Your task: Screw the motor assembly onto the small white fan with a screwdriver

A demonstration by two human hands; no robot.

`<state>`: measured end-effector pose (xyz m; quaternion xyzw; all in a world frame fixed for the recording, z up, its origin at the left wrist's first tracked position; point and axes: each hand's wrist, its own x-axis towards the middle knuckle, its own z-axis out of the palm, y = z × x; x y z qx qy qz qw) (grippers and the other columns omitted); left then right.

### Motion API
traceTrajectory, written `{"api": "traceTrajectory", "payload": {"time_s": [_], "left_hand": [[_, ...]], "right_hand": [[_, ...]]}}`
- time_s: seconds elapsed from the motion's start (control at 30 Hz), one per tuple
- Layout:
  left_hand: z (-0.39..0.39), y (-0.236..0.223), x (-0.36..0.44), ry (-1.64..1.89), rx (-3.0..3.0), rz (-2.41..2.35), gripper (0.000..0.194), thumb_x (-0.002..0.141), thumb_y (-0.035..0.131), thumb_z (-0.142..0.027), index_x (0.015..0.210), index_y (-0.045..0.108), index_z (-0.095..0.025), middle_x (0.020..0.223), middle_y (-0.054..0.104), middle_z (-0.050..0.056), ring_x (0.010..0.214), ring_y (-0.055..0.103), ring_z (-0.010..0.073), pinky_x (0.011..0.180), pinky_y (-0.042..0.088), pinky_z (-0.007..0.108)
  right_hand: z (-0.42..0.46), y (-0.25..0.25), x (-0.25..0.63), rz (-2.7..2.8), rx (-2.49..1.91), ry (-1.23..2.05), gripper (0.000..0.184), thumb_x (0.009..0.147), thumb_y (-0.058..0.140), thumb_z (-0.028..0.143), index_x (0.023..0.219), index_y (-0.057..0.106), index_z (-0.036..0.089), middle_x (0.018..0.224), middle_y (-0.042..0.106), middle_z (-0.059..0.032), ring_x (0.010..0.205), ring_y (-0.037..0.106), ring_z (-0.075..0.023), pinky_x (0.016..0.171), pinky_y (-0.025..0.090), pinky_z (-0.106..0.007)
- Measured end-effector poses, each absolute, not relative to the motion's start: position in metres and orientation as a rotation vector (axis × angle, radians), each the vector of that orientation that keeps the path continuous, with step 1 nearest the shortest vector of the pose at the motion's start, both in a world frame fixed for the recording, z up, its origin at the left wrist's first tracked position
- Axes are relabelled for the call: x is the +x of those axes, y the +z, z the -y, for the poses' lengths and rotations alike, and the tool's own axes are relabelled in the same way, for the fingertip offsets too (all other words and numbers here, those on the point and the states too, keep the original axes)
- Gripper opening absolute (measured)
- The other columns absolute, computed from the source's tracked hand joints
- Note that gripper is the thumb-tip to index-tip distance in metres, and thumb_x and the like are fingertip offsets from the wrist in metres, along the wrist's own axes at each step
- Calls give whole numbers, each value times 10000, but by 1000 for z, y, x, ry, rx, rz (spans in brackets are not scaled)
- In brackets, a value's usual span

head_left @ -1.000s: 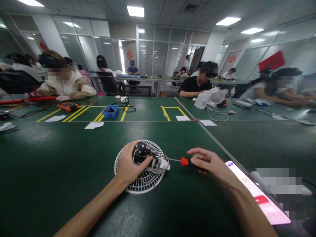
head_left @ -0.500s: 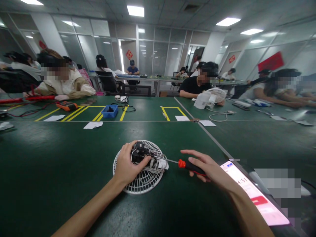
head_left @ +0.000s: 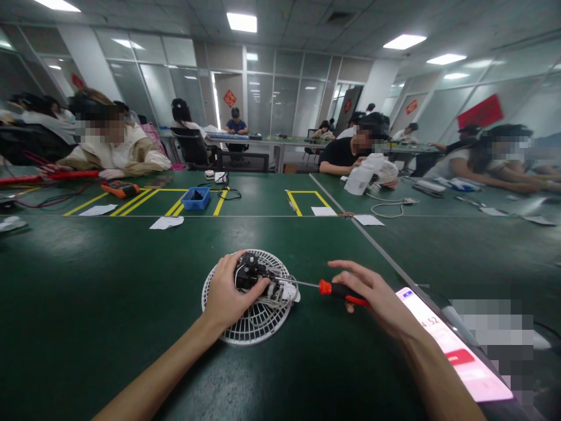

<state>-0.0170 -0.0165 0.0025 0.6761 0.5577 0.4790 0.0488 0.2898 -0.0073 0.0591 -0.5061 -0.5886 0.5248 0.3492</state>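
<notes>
A round white fan grille [head_left: 256, 334] lies flat on the green table, with a black fan motor [head_left: 249, 266] and loose white wires [head_left: 280, 303] on top. My left hand [head_left: 228, 292] is closed round the motor, thumb on its near side and fingers over the far left. In my right hand [head_left: 372, 292] is a screwdriver [head_left: 344, 292] with a red and black handle. Its shaft points left and reaches into the motor assembly; the tip is hidden among the parts. My right index finger is stretched out above the handle.
A lit phone [head_left: 460, 351] lies beside my right forearm. Across the table are a blue bin [head_left: 196, 199], an orange multimeter [head_left: 120, 188], paper sheets [head_left: 166, 223] and yellow tape outlines [head_left: 302, 192]. One co-worker [head_left: 346, 152] sits opposite with white fan parts [head_left: 363, 174]; others sit around.
My right hand has shifted slightly right and its fingers have changed position on the screwdriver handle. My left hand and the fan grille stay nearly still. The co-worker opposite has moved the white fan part.
</notes>
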Motion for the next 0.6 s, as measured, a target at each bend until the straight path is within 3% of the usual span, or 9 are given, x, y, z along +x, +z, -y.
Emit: {"api": "traceTrajectory", "payload": {"time_s": [0.1, 0.23, 0.37, 0.47, 0.53, 0.6], "left_hand": [[16, 2, -17, 1456, 2070, -1714, 548, 807, 712, -542, 1222, 539, -230, 1088, 621, 70, 1032, 603, 255, 940, 518, 461], [16, 1, -17, 1449, 2089, -1713, 563, 800, 716, -550, 1224, 535, -227, 1091, 623, 68, 1028, 604, 251, 934, 519, 452], [16, 1, -17, 1446, 2086, -1719, 567, 803, 713, -555, 1230, 534, -229, 1096, 622, 70, 1025, 603, 250, 931, 516, 450], [16, 1, -18, 1438, 2088, -1719, 569, 800, 717, -550, 1234, 535, -228, 1109, 621, 73, 1034, 601, 253, 937, 516, 450], [16, 1, -18, 1435, 2081, -1721, 569, 799, 718, -548, 1235, 536, -230, 1111, 621, 75, 1037, 601, 255, 937, 516, 453], [16, 1, -18, 1439, 2074, -1722, 566, 799, 717, -549, 1232, 535, -232, 1106, 621, 73, 1035, 602, 256, 934, 518, 456]], "right_hand": [[9, 62, 289, 1495, -1397, 1549, 680, 911, 450, 711, 1328, 593, 193, 726, 699, -62, 432, 524, -129, 355, 348, -228], [8, 64, 291, 1594, -1426, 1450, 588, 846, 643, 594, 1265, 621, 183, 655, 687, -25, 399, 459, -88, 350, 259, -191], [5, 63, 297, 1613, -1361, 1326, 560, 766, 765, 520, 1213, 642, 205, 782, 709, -27, 543, 554, -122, 456, 390, -219], [4, 62, 299, 1625, -1290, 1217, 523, 655, 876, 406, 1108, 689, 225, 926, 721, -38, 802, 659, -202, 673, 525, -295], [5, 62, 297, 1616, -1265, 1196, 511, 613, 904, 394, 1053, 704, 227, 975, 718, -46, 914, 667, -239, 773, 547, -333], [7, 62, 294, 1548, -1277, 1255, 507, 681, 844, 510, 1070, 698, 220, 936, 711, -59, 853, 674, -238, 687, 560, -326]]}}
